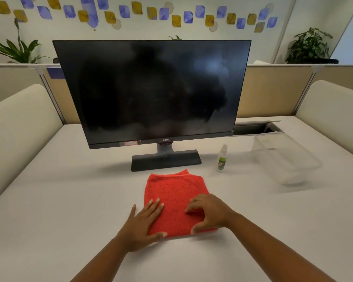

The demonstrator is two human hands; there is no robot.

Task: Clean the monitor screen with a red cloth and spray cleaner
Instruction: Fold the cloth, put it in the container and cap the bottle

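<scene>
We press our left hand [144, 222] flat on the cloth [174, 197] (folded); our right hand [207, 212] pinches its near edge. Ahead: monitor [151, 92], spray [222, 158] beyond our right.

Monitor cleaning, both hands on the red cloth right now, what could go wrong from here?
1. The spray bottle stands upright and narrow just right of the monitor base; a reaching right hand could tip it.
2. The monitor sits on one slim stand; hard wiping might rock it.
3. The cloth lies folded; the left hand only rests on it.
</scene>
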